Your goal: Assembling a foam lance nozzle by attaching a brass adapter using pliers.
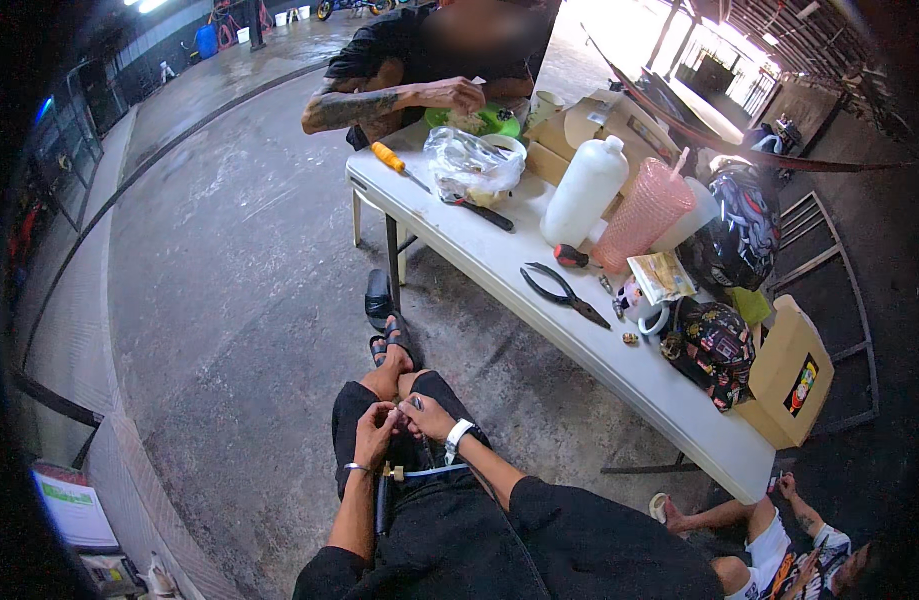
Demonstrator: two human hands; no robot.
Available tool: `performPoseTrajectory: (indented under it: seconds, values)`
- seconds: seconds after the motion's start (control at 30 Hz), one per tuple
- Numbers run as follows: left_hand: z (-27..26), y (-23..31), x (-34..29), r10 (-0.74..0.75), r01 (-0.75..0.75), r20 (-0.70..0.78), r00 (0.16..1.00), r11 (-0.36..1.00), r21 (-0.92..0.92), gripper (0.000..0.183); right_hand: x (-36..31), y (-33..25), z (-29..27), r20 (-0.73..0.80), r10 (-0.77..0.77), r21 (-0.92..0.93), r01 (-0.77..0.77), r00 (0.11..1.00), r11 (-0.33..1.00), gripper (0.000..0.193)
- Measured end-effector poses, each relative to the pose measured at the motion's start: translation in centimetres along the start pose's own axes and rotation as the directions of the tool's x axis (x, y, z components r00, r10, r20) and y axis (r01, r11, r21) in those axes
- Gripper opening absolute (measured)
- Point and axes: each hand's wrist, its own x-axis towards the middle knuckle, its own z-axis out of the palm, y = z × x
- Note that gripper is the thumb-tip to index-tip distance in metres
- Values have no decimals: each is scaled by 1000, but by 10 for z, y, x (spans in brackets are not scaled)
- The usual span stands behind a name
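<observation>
Fingertips of both hands come together above the lap, between the seated person's knees. The left hand (376,425) is curled, thumb drawn in toward bent fingers as in a pinch; whether it grips anything of its own, I cannot tell. The right hand (430,416), with a white watch (459,437) at its wrist, is mostly closed, its thumb and forefinger grasping a small dark piece (417,404). That piece sits right where the two hands meet, well apart from the table, and is too small and too covered by fingers to identify. A thin bracelet (358,467) circles the left wrist.

Just below the hands, a pale blue tube (435,470) runs across the lap, with a brass fitting (395,472) at its left, near the left wrist; neither hand seems to touch them.

To the right stands a white table (680,430). Black pliers (580,302) lie on it with handles spread, near a red-and-black screwdriver (571,257) and a small brass part (631,339). Farther along are a white bottle (586,192), a pink tumbler (640,215), a clear plastic bag (470,160) and an orange-handled screwdriver (388,156). Across the table, a co-worker's hand (455,95) is held with bent fingers over a green plate (439,117).
</observation>
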Motion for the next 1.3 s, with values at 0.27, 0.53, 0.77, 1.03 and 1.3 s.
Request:
performPoseTrajectory:
  seconds: [0.27, 0.53, 0.77, 1.03, 1.3]
  values:
    - [-2, -1, 0, -7, 7, 33, 999, 1000, -9, 16, -2, -4, 1, 5, 27, -44, -26, 1000, 999, 24]
    - [-2, -5, 2, 31, -31, 26, 999, 999, -29, 15, 0, -1, 1, 5, -9, 16, 9, 1000, 1000, 22]
    - [-3, -6, 2, -19, 21, 29, 999, 999, -36, 16, -2, -3, 0, 19, -53, 12, 52, 998, 999, 17]
    - [0, -2, 1, -11, 10, 33, 999, 1000, 13, 14, 3, 5, -1, -9, -8, 20, 8, 1000, 1000, 17]
    - [-3, -11, 2, 3, -3, 11, 1000, 1000, -24, 13, 0, 0, 2, -25, -16, -35, 16, 1000, 999, 21]
